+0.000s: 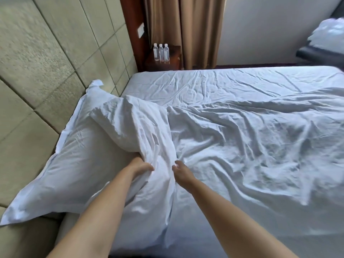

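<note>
A white pillow (78, 151) lies at the head of the bed, against the padded headboard (46, 62). A second white pillow (141, 127) leans over it, raised at the near end. My left hand (139, 165) grips the fabric of this second pillow from the left, fingers curled into the cloth. My right hand (181, 173) is just right of the same pillow's edge, its fingers bent and close to the fabric; whether they hold it is unclear. A crumpled white duvet (251, 146) covers the right part of the bed.
The flat sheet (204, 81) shows at the far end of the mattress. Three water bottles (161, 52) stand on a dark wooden nightstand (173, 58) beside brown curtains (186, 30). At the far right, white linen (327, 32) lies on dark furniture.
</note>
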`<action>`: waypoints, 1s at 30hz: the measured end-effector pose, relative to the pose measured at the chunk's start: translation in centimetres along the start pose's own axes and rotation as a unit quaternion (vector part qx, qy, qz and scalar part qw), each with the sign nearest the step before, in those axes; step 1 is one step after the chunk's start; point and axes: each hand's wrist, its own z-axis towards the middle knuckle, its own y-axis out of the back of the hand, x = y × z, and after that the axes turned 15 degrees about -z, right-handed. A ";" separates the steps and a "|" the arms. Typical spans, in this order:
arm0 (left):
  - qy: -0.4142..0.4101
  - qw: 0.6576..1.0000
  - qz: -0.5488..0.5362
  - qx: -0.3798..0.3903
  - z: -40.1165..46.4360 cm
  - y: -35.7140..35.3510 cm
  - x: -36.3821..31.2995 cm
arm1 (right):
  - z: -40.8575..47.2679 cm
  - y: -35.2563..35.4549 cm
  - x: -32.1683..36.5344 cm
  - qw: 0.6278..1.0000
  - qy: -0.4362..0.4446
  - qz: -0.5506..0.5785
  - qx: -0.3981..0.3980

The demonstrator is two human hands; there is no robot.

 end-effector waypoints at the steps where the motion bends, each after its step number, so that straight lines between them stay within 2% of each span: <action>1: 0.005 1.000 -0.003 -0.004 -0.1 -0.2 0.0 | 0.1 0.2 0.0 1.000 0.000 0.002 0.003; 6: 0.070 0.997 -0.025 -0.014 1.4 -0.2 0.7 | 1.2 0.1 0.5 0.999 -0.009 -0.010 0.031; 12: 0.137 0.990 -0.012 0.020 4.9 -0.5 2.3 | 3.2 -1.3 1.2 0.997 -0.030 -0.039 0.060; 17: 0.118 0.991 0.055 0.042 6.1 -2.1 1.3 | 4.0 -1.4 1.4 0.994 -0.039 -0.062 0.078; 20: 0.105 0.993 0.053 0.024 5.7 -2.6 -0.5 | 4.2 -0.3 0.4 0.991 -0.040 -0.093 0.087; 23: 0.051 0.998 0.020 -0.018 4.2 -3.3 -4.8 | 3.7 1.9 -0.7 0.992 -0.014 -0.102 0.079; 25: -0.012 0.999 0.007 -0.029 2.7 -5.2 -9.2 | 3.1 4.4 -1.1 0.996 0.005 -0.061 0.059; 30: -0.170 0.984 0.049 0.013 -2.6 -15.2 -21.0 | 0.8 14.4 -4.9 0.998 0.035 0.060 0.004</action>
